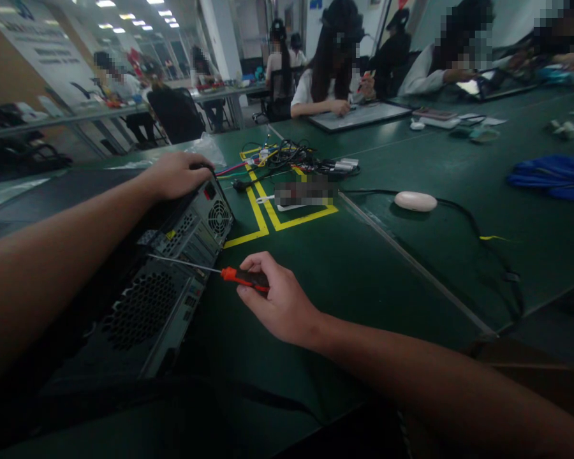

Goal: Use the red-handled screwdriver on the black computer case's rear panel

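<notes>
A black desktop computer case [95,191] lies on its side at the left, its rear panel [182,280] with vents and ports turned toward the right. Gripping the case's far rear corner from above is my left hand [179,173], with its fingertips partly hidden. My right hand [280,303] is closed around the handle of a screwdriver [242,278] in red and black. Its long thin shaft points left, and the tip meets the rear panel near its upper edge, above the large honeycomb vent [141,309].
Tangled cables [291,156] lie beyond the case, near yellow tape marks [306,218] and a pixelated object [306,191]. A white oval object [415,201] sits by a black cable. Blue cloth [555,178] lies at right. Across the table, a person [330,83] works on a flat panel [358,116].
</notes>
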`<move>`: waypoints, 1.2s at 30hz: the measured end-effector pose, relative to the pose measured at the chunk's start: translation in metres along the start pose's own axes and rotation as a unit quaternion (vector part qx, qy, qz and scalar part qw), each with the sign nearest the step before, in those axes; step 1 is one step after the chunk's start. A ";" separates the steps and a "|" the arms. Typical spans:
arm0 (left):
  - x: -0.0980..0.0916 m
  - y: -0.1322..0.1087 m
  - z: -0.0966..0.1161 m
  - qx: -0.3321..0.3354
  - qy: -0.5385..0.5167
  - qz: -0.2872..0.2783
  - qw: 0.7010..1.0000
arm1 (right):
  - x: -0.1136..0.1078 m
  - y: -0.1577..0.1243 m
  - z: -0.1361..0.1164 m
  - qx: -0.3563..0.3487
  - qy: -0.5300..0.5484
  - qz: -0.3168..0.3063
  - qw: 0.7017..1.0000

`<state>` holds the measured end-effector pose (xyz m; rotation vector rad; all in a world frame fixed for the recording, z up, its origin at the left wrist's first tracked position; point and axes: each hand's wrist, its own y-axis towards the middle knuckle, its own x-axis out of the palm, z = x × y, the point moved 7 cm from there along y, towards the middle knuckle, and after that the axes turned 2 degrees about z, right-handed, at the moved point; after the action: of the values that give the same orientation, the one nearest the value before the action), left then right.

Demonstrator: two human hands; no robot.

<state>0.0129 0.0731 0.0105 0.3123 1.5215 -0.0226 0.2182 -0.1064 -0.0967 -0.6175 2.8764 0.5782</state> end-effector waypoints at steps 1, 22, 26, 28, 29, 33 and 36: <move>0.000 0.000 0.000 0.000 0.001 0.000 1.000 | 0.000 0.000 0.000 -0.003 0.003 0.000 1.000; -0.003 -0.002 0.001 0.001 -0.008 0.008 1.000 | -0.002 0.000 0.002 0.010 -0.005 0.008 1.000; -0.002 -0.002 0.001 -0.001 -0.007 0.005 1.000 | -0.001 0.001 0.002 0.002 0.007 -0.001 1.000; -0.002 -0.002 0.002 -0.004 -0.005 0.004 1.000 | -0.001 0.002 0.001 0.002 0.014 -0.007 1.000; -0.002 -0.002 0.002 -0.006 -0.004 0.002 1.000 | -0.001 0.001 0.001 0.002 0.016 -0.008 1.000; -0.002 -0.002 0.002 -0.012 0.004 -0.005 1.000 | -0.002 0.001 -0.001 0.004 0.016 -0.009 1.000; -0.003 -0.003 0.002 -0.019 0.007 -0.003 1.000 | -0.003 0.001 -0.003 -0.002 0.011 -0.003 1.000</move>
<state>0.0146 0.0696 0.0127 0.2777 1.5340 0.0043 0.2208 -0.1057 -0.0930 -0.6374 2.8940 0.5797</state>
